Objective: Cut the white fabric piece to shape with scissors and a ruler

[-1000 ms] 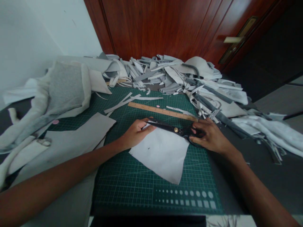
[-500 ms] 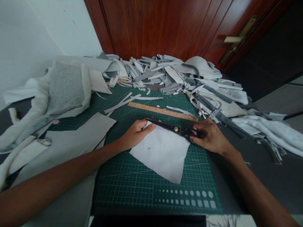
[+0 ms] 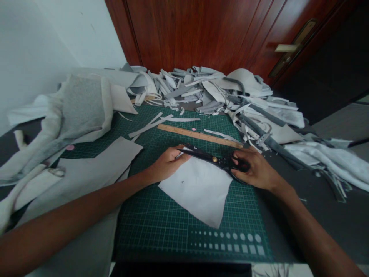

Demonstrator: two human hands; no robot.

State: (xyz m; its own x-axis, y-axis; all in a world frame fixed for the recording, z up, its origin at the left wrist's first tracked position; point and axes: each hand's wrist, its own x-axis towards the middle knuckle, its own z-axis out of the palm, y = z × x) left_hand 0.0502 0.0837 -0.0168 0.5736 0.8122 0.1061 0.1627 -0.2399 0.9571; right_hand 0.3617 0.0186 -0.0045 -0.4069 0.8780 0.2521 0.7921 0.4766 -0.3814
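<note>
A white piece of fabric (image 3: 201, 188), roughly four-sided with a small dark mark, lies over the green cutting mat (image 3: 150, 227). My left hand (image 3: 170, 163) pinches its upper left corner between thumb and fingers. Black scissors (image 3: 206, 154) with a brass pivot screw are in my right hand (image 3: 250, 167), whose fingers go through the handles. The blades run along the fabric's top edge, pointing left, with their tips close to my left thumb. Just beyond the scissors a wooden ruler (image 3: 198, 135) lies slantwise on the mat.
Grey and white scraps (image 3: 184, 86) are heaped along the back and right side. On the left lie a thick folded grey cloth (image 3: 83, 102) and a large pale sheet (image 3: 86, 173). Thin cut strips (image 3: 147, 126) and a pink disc (image 3: 70, 147) rest on the mat. Behind stands a wooden door (image 3: 196, 34).
The scissor blades have parted slightly near the tips, beside my left thumb. Both hands keep their places and hold on the fabric and scissors; the whole view has shifted a little.
</note>
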